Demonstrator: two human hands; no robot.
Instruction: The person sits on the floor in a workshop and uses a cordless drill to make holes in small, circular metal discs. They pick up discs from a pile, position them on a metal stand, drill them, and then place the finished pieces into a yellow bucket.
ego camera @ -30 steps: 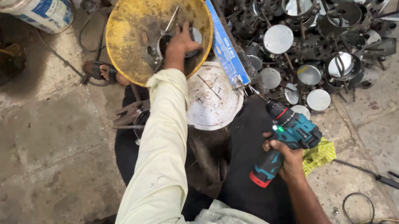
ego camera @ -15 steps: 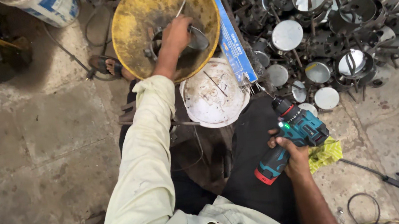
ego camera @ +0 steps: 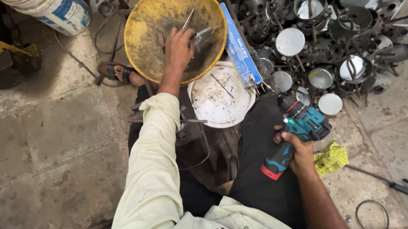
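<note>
Metal strips [ego camera: 196, 31] are lying just under the left hand's [ego camera: 179, 46] curled fingers in the yellow bowl [ego camera: 146, 34]; right hand [ego camera: 298, 154] is clenching the drill [ego camera: 296, 131], well apart.

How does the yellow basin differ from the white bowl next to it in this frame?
The yellow basin is plainly wider than the white bowl. The yellow basin is rusty and dark-stained inside; the white bowl is pale with scratches and specks. The left hand reaches into the yellow basin among metal pieces; the white bowl is untouched and holds only a thin rod or two. Both are round, open side up, and lie in front of the person.
</note>
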